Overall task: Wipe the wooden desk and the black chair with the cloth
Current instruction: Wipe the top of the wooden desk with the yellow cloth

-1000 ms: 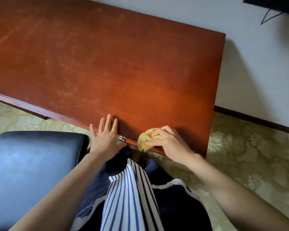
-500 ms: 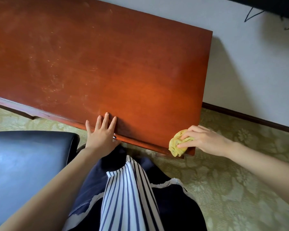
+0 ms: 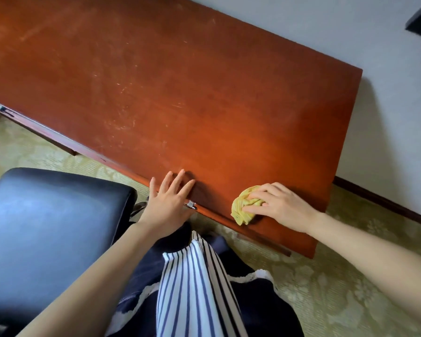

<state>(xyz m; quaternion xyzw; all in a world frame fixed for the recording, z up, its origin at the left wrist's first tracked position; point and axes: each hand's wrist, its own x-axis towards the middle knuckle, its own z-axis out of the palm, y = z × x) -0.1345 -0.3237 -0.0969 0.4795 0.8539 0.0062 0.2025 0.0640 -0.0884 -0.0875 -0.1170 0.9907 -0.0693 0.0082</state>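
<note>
Patterned green carpet (image 3: pixel 338 288) covers the floor, and a pale wall (image 3: pixel 301 25) with a dark baseboard (image 3: pixel 384 205) stands behind the furniture.

Head view. We see the wooden desk (image 3: pixel 180 93) filling the upper half of the frame. Its long axis runs from the left of the frame to the right. Its front edge slopes down toward the lower right, and its right end sits just off the wall. Fine scratches mark the top.

Change since the frame half a second earlier: the cloth (image 3: pixel 241 210) was then at the near right corner, hanging over the front edge. It now lies further left along that edge, on the desk top, between the corner and the metal fitting (image 3: pixel 190 205). The left hand (image 3: pixel 168 203) has stayed in place beside that fitting.

The cloth is a yellow bunched wad. Its slightly longer dimension runs across the front edge, and its lower end reaches that edge.

The right hand (image 3: pixel 282 207) grasps the cloth. Its fingers curl over the top of the wad and point left, and the thumb lies along the near side.

The left hand lies flat on the desk top at the front edge, fingers straight and spread, pointing toward the wall. It holds nothing.

The black chair (image 3: pixel 51 227) stands at lower left, just beside the left forearm and apart from the cloth. A striped garment (image 3: pixel 192 288) shows at the bottom centre.
</note>
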